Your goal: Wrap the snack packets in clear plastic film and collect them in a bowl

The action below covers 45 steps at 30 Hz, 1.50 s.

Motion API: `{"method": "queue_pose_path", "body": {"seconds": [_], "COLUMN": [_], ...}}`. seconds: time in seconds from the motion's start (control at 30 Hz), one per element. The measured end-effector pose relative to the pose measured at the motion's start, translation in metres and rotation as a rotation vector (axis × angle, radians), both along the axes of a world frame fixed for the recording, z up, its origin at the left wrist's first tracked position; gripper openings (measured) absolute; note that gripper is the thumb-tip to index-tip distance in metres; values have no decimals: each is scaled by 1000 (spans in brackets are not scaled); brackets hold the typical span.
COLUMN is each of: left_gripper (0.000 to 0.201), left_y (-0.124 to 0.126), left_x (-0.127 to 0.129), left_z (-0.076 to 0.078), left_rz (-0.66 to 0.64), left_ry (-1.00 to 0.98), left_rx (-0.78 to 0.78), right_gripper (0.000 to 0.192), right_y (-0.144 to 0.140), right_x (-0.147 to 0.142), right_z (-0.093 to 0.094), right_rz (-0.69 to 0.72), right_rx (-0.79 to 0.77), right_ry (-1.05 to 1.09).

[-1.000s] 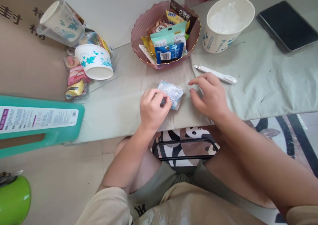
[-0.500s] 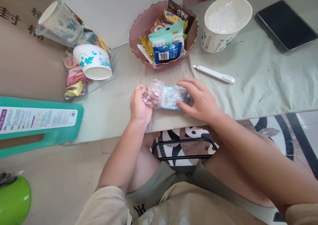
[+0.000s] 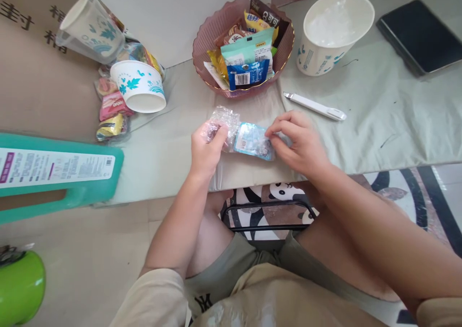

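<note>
Pinching the crinkly clear end of the snack packet (image 3: 241,137) with the left hand (image 3: 204,151), fingers pressed shut on the plastic. Nipping the opposite blue end with the right hand (image 3: 301,144). Lying crosswise just above the table edge (image 3: 252,173), long axis running hand to hand, snack bowl (image 3: 202,57) beyond.

Little can be read. The shorts (image 3: 202,304) carry dark letters that look like "MK" or "NY"; which, cannot be told. A brown packet (image 3: 266,15) at the back of the pink bowl (image 3: 207,40) shows white letters beginning "Co". The cardboard (image 3: 32,52) at the left bears large dark Chinese characters, seen upside down. The white label (image 3: 54,167) on the teal bottle (image 3: 72,197) has fine print and a barcode, too small to read. The blue packet (image 3: 249,74) in the bowl shows a barcode only.
</note>
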<state>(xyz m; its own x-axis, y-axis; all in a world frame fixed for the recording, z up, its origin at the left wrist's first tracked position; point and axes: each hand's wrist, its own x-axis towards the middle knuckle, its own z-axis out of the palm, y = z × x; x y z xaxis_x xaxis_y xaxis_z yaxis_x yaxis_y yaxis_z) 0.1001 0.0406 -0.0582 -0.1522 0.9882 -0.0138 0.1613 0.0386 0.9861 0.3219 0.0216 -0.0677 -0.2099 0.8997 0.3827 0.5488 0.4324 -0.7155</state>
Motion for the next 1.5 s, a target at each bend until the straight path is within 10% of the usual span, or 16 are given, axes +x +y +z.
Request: {"method": "queue_pose_path", "body": {"seconds": [0.53, 0.83, 1.07, 1.2, 1.5], "left_gripper": [11, 9, 30, 7, 14], "left_y": [8, 25, 17, 10, -32], "left_x": [-23, -58, -57, -49, -45], "left_z": [13, -5, -3, 1, 32], "left_rz": [178, 337, -206, -231, -289], "left_ry": [-57, 307, 723, 764, 732], "left_rx": [-197, -88, 322, 326, 639], "right_gripper": [27, 29, 42, 8, 11], "right_y": [4, 9, 3, 2, -33], "right_x": [46, 56, 29, 23, 18], "right_z": [5, 2, 7, 9, 45], "right_rz": [-131, -365, -67, -5, 23], "right_rx": [-10, 94, -155, -82, 89], "right_ry": [-111, -31, -18, -147, -115]}}
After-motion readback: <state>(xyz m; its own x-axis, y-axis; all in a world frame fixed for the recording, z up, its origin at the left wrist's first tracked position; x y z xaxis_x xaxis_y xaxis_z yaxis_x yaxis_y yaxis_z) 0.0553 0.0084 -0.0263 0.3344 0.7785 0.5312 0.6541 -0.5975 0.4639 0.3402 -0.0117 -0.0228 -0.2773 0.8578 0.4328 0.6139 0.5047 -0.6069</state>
